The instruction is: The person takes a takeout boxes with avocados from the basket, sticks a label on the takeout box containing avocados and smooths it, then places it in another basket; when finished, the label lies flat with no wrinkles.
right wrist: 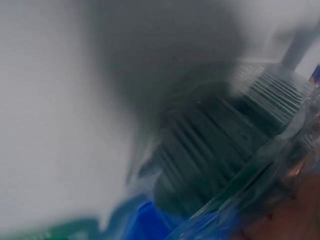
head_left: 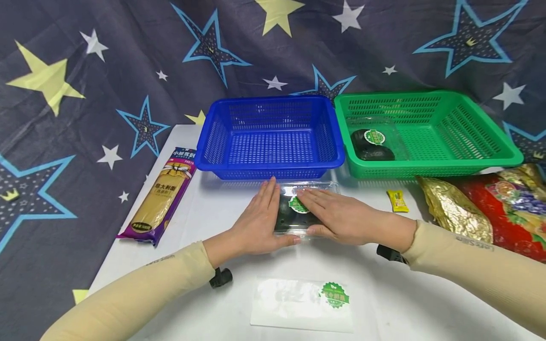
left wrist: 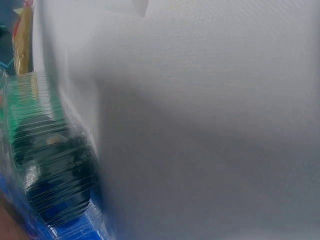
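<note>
A clear plastic box holding dark, rounded produce lies on the white table, with a round green-and-white sticker on its lid. My left hand lies along the box's left side, fingers straight and thumb by the front edge. My right hand rests on the lid's right part, its straight fingertips touching the sticker. In the left wrist view, the box's ribbed side shows dark shapes within. The right wrist view shows the same box with part of the right hand at its edge.
Behind stand a blue basket and a green basket holding a similar box. A pasta packet lies left. A yellow candy and a red-and-gold bag lie right. A sticker sheet lies in front.
</note>
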